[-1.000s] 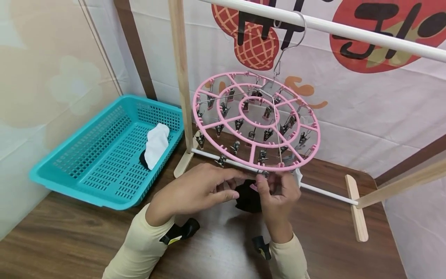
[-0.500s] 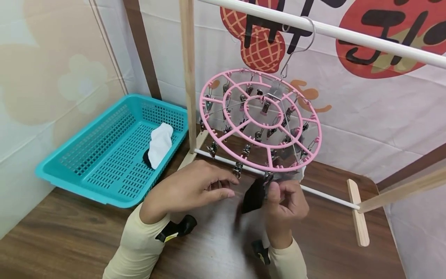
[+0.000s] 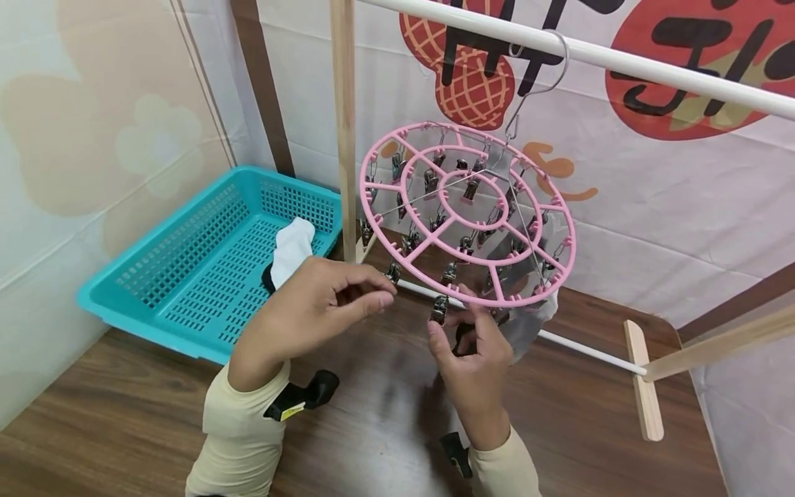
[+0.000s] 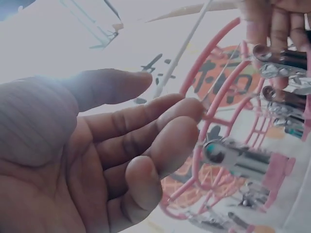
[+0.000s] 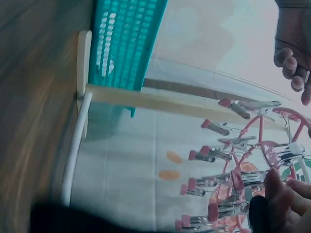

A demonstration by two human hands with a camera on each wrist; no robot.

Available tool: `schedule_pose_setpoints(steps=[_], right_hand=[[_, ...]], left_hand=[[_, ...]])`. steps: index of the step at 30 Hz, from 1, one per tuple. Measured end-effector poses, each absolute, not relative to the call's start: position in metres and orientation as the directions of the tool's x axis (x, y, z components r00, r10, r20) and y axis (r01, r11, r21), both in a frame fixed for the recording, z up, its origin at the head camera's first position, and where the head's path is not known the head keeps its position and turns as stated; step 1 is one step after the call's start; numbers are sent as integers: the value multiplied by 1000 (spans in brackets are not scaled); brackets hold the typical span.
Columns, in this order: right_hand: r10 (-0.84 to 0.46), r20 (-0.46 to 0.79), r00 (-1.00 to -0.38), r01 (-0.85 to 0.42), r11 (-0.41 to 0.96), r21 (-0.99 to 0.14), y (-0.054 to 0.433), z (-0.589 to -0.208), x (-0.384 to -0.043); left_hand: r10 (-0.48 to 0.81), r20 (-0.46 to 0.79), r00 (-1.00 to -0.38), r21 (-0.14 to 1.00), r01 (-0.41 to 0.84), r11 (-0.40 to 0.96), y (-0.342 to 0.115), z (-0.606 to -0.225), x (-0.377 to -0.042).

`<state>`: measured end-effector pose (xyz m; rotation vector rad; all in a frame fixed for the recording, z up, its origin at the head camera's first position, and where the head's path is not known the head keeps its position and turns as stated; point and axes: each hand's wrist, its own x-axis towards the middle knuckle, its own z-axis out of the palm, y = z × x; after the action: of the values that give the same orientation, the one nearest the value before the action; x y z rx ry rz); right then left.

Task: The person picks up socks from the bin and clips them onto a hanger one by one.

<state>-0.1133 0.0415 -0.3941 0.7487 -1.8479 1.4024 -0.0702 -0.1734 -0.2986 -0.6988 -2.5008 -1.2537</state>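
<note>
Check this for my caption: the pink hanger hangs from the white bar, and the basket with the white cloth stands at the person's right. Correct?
No: the head view shows the basket with the white cloth at the person's left. The pink hanger does hang from the white bar.

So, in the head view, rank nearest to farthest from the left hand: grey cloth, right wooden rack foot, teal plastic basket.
1. Teal plastic basket, left side.
2. Grey cloth, beyond the right hand.
3. Right wooden rack foot, far right.
</note>
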Motion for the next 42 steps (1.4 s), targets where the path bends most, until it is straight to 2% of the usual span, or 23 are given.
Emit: schedule_pose_setpoints(steps=[2, 5, 11, 16, 21, 24, 30, 37, 42], right_hand=[[-68, 769, -635, -755, 266, -600, 42, -394, -113], [-82, 745, -662, -738, 245, -629, 43, -394, -113], [-65, 753, -655, -746, 211, -631, 45, -395, -115], [-74, 737, -672, -738, 151, -658, 47, -394, -114], [-51, 758, -651, -759, 51, -649, 47, -391, -114], [-40, 767, -640, -768, 28, -640, 47, -391, -114], [-43, 761, -647, -762, 69, -644, 48, -390, -112], [-48, 765, -642, -766, 69, -639, 48, -391, -113], [-62, 747, -662, -750, 62, -659, 48, -392, -114]], left_hand=[[246, 418, -874, 716, 484, 502, -176, -298, -70], [181, 390, -903, 743, 425, 517, -179, -298, -71], [83, 353, -932, 768, 339, 543, -189, -300, -80], [20, 342, -939, 815, 308, 491, -206, -304, -86], [1, 297, -955, 857, 268, 439, -219, -307, -89], [-59, 262, -963, 882, 214, 419, -226, -306, -89], [-166, 189, -968, 941, 130, 314, -240, -302, -91], [-193, 129, -973, 984, 101, 149, -261, -299, -101], [-192, 66, -979, 996, 77, -50, -275, -297, -111]])
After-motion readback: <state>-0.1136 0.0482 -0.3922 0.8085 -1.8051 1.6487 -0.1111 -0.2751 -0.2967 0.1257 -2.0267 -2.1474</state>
